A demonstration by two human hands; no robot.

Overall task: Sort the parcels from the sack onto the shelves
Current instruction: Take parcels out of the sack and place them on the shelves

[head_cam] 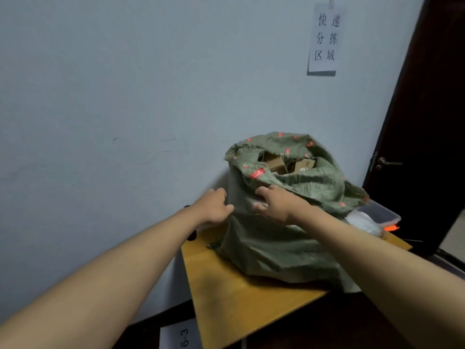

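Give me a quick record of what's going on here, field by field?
Sack: green woven sack, mouth open, standing on the wooden table
Parcels: brown cardboard boxes visible inside the mouth
Left hand: grips the sack's side
Right hand: grips the front of the sack below the rim
Behind sack: clear plastic box
Wall: paper sign
Shelves: not in view

One sack (281, 222), two hands (216, 207) (275, 205), one table (241, 306), one wall sign (325, 39).
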